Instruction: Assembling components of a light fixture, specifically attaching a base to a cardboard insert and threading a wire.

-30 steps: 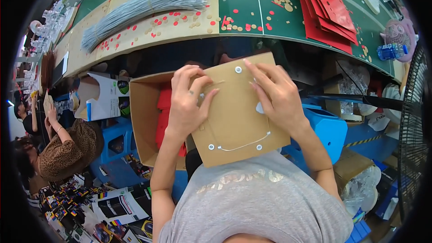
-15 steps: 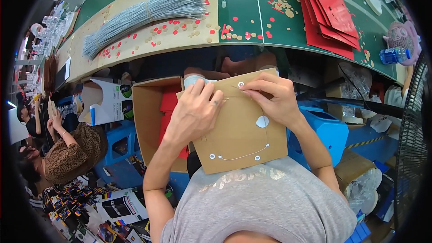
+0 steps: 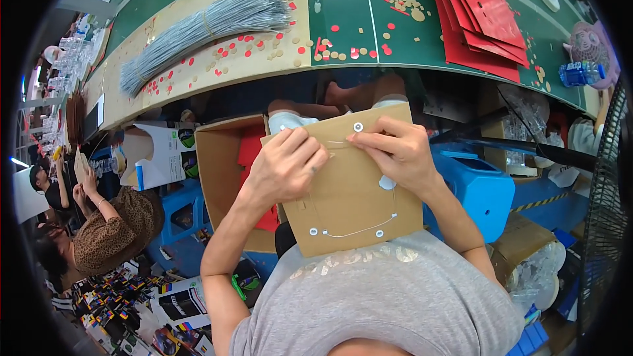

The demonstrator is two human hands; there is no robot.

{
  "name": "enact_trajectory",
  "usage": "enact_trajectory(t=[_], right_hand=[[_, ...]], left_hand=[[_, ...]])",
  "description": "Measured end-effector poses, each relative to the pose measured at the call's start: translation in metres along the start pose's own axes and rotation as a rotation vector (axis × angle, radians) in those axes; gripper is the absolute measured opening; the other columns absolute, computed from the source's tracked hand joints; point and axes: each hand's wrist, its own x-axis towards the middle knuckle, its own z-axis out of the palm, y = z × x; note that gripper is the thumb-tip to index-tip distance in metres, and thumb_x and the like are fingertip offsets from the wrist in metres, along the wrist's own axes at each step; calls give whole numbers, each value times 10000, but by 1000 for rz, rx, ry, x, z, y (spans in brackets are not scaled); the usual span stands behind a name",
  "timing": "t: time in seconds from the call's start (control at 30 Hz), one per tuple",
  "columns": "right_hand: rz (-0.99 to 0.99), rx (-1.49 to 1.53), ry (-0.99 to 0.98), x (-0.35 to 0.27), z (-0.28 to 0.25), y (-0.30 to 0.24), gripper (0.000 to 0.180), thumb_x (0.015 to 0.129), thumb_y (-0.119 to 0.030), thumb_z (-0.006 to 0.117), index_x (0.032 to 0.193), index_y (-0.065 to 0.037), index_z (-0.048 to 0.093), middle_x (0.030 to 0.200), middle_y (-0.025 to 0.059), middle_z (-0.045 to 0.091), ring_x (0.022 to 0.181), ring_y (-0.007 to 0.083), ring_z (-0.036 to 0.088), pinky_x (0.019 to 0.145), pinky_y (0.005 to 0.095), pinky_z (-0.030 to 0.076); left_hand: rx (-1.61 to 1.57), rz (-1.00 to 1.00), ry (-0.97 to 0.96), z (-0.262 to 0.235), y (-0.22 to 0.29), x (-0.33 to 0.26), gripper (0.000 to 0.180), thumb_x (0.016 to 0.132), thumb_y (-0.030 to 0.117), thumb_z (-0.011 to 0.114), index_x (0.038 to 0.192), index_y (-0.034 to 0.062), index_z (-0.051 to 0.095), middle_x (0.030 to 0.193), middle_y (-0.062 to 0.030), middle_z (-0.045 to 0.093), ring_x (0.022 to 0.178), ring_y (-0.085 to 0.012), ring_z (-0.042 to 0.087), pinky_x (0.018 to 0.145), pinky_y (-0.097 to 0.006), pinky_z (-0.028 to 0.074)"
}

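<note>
A brown cardboard panel [image 3: 349, 184] leans against my torso, tilted, with metal eyelets near its corners and a hole near its right edge. Along its lower part a pale wire [image 3: 359, 231] curves between two small slots. At the upper edge my right hand [image 3: 395, 151] pinches a thin wire [image 3: 337, 142] between thumb and forefinger, just below an eyelet. My left hand [image 3: 287, 165] is closed over the panel's upper left, its fingertips at the wire's other side; its curled fingers hide most of that end.
On the table ahead lie a bundle of silver wires [image 3: 211, 26], stacked red panels [image 3: 478, 20] and scattered red and brown cutouts. An open carton [image 3: 221, 191] holding red pieces stands left of my knees, a blue stool [image 3: 471, 191] right. A fan [image 3: 600, 204] stands far right; co-workers sit left.
My right fingertips have moved slightly down from the upper eyelet, still pinching the wire. My left hand stays closed at the upper left. The whole view has shifted a little.
</note>
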Motion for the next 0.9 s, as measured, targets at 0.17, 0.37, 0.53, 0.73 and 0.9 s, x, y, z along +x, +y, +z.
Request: enact_trajectory(t=[0.17,0.37,0.53,0.73,0.9], right_hand=[[11,21,21,7,0,0,261,749,19,769,981,-98,795,825,50,701,688,194,681,596,312,546],[-36,1,-120,19,-2,3,249,755,6,766,976,-103,799,802,54,675,683,200,669,607,322,545],[-245,-89,-54,18,8,13,259,736,23,767,968,-88,800,771,44,644,649,186,630,571,310,520],[-275,-97,-42,17,11,12,249,704,-12,757,942,-81,774,789,31,651,709,202,668,588,324,550],[-264,-90,-41,16,13,10,237,719,-16,759,944,-85,776,786,30,654,687,202,660,584,323,545]], left_hand=[[-201,-367,224,8,9,-6,235,662,30,851,819,18,678,757,-78,616,727,-257,601,632,-364,497],[-239,-401,332,17,14,-8,199,674,13,851,805,18,702,743,-70,640,682,-254,604,629,-346,483],[-243,-417,336,18,13,-7,205,672,16,858,815,18,711,736,-66,653,668,-240,616,629,-344,482],[-367,-638,371,16,20,-5,203,691,14,858,847,21,729,757,-67,671,680,-234,629,611,-329,482],[-217,-420,323,16,14,-6,208,699,3,850,873,35,743,761,-62,676,692,-226,640,616,-331,502]])
